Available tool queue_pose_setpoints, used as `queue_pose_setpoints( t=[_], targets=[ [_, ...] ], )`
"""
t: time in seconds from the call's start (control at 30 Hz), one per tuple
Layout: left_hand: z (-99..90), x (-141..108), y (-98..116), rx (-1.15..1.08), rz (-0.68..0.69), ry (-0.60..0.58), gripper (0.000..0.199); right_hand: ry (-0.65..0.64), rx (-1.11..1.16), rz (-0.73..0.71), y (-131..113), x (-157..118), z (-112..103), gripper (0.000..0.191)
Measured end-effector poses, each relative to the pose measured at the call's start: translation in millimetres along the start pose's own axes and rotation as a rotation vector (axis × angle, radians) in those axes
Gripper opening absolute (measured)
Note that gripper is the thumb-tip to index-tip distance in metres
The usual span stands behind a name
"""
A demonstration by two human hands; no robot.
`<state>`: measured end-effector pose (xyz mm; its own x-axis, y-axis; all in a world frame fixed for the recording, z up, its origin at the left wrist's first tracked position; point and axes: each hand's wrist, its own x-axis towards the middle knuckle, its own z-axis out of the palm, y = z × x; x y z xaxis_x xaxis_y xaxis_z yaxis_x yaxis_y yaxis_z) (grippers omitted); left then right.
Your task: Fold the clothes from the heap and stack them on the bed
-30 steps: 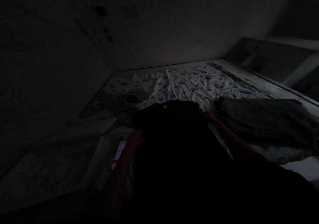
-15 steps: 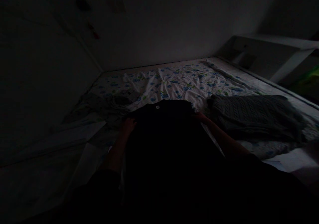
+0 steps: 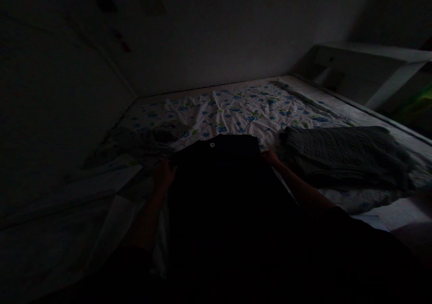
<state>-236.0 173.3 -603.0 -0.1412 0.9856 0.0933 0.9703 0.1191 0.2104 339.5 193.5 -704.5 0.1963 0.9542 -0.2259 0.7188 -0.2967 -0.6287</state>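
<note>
A black shirt [image 3: 219,182] lies spread over the bed in front of me, its neckline away from me and a small white label [image 3: 212,145] inside the collar. My left hand [image 3: 165,172] is closed on the shirt's left edge near the shoulder. At the opposite edge, my right hand [image 3: 270,157] pinches the cloth near the right shoulder. The lower part of the shirt merges into darkness with my dark sleeves.
The bed carries a white sheet [image 3: 232,108] with blue and green flowers. To the right lies a folded grey cable-knit blanket or sweater [image 3: 340,153]. Crumpled dark cloth [image 3: 151,139] lies at the left. A pale wall [image 3: 216,38] rises behind the bed.
My left hand has shifted slightly left and down, with the shirt's left edge drawn outward. The right hand stays nearly where it was. The view has tilted a little.
</note>
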Motion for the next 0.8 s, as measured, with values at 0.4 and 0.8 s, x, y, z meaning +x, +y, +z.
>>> queue_pose_setpoints(
  t=[0.4,0.8],
  targets=[
    [18.7,-99,-15,0.108,0.32,-0.267,0.022,0.056,-0.211,-0.064,-7,-37,-4,0.043],
    [14.5,-112,-28,0.173,0.215,-0.211,0.029,-0.084,-0.438,-0.296,0,-61,2,0.05]
  ],
)
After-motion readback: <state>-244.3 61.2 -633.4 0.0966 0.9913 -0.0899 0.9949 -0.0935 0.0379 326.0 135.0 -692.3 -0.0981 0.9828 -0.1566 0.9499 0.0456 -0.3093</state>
